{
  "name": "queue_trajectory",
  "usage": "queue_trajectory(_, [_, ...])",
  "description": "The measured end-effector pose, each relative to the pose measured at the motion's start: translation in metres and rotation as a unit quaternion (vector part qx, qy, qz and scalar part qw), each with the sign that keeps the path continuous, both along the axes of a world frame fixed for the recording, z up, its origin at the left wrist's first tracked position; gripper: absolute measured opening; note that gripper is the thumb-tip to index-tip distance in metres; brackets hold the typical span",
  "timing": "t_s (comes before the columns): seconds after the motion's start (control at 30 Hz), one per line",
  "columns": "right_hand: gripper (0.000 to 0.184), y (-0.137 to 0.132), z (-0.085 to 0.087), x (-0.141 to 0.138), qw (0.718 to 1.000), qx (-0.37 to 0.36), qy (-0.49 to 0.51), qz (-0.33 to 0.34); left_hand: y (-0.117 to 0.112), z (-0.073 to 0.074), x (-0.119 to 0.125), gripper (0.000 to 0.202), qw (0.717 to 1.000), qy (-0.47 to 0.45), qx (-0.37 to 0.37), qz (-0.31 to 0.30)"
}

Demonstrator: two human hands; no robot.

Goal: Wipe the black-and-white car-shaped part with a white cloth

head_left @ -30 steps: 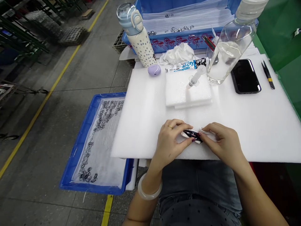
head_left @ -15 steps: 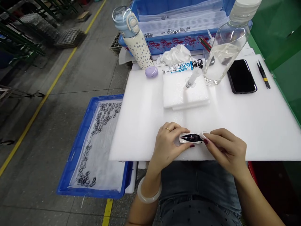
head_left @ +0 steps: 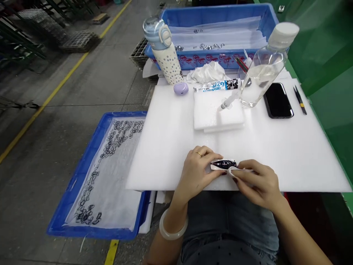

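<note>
My left hand (head_left: 197,169) grips a small glossy black-and-white elongated part (head_left: 224,164) between thumb and fingers, close to the near edge of the white foam board (head_left: 162,147). Its exact kind I cannot tell. A white wiping cloth (head_left: 231,170) is pinched in my right hand (head_left: 257,181) and meets the near right side of the part. Beyond my hands, a syringe (head_left: 228,102) stands tilted in a smaller white foam block (head_left: 206,110).
Behind the block are a glue tube (head_left: 217,85), crumpled tissue (head_left: 208,72), a purple case (head_left: 181,88) and a dotted drink bottle (head_left: 168,62). Rightward stand a clear liquid bottle (head_left: 261,73), phone (head_left: 278,101) and tweezers (head_left: 300,100). A blue tray (head_left: 92,233) holds many small black pieces.
My right hand has shifted the cloth from the part's right end to its near side. My left hand keeps its grip on the part. The camera view has moved slightly.
</note>
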State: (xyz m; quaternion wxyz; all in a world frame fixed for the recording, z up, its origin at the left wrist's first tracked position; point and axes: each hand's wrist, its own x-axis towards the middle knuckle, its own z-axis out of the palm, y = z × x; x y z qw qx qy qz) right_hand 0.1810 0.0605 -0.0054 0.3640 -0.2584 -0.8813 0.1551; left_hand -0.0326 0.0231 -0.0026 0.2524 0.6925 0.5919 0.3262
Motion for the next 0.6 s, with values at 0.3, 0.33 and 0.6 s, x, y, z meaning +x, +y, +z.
queue_trajectory(0.3, [0.021, 0.007, 0.017, -0.003, 0.978, 0.087, -0.082, -0.170, -0.001, -0.003, -0.002, 0.027, 1.000, -0.018, 0.023, -0.005])
queue_trajectory(0.33, [0.021, 0.004, 0.015, -0.007, 0.981, 0.076, -0.083, -0.155, -0.001, -0.002, -0.002, 0.026, 1.000, -0.018, 0.020, -0.005])
queue_trajectory(0.6, [0.023, 0.000, 0.005, -0.012, 0.985, 0.098, -0.083, -0.112, -0.001, -0.002, -0.001, 0.024, 1.000, -0.010, 0.014, 0.001])
